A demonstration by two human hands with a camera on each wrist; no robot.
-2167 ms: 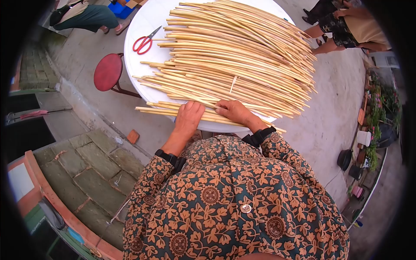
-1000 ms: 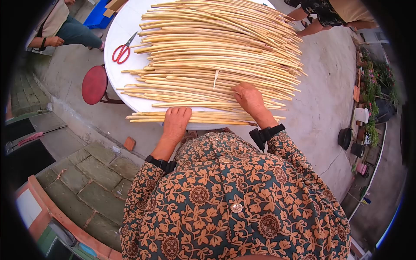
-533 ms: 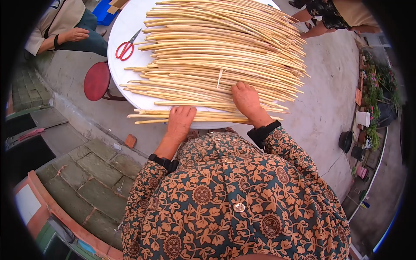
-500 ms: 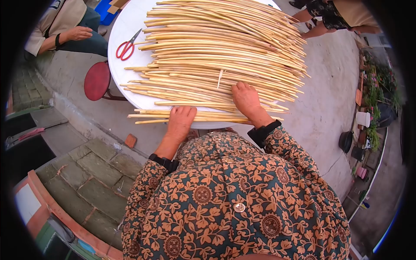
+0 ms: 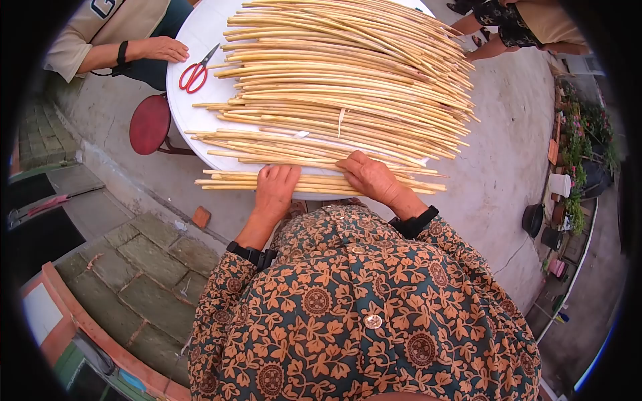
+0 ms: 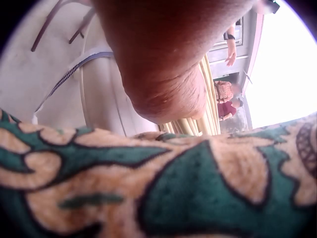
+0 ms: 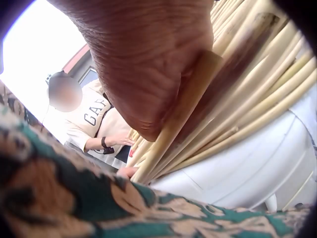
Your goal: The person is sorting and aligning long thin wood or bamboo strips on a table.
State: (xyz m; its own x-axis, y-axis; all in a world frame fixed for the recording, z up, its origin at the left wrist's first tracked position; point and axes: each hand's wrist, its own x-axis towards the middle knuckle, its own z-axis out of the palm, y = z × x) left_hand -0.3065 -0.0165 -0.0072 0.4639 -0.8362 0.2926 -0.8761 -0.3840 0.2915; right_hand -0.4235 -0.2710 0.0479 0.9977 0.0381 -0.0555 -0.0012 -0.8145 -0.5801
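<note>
Long pale reed-like sticks [image 5: 348,80] lie side by side across a round white table [image 5: 210,30]. A small bundle of the same sticks [image 5: 227,179] sits apart at the table's near edge. My left hand [image 5: 275,190] grips this bundle left of its middle, fingers curled over the top. Farther right, my right hand [image 5: 373,179] has its fingers bent down over the sticks, fingertips at the row just behind the bundle. In the right wrist view one cut stick [image 7: 185,99] runs along the underside of that hand. The left fingertips are hidden in the left wrist view.
Red-handled scissors [image 5: 194,77] lie on the table's left side. Another person's hand [image 5: 165,49] is at the table edge beside them. A red stool [image 5: 149,125] stands at the left. A pale thin strip [image 5: 342,123] rests across the sticks. Another person stands at the far right.
My right hand has moved left and nearer my body from the pile. The front bundle looks thicker, and a gap shows in the pile. The other person's hand has come to the table edge.
</note>
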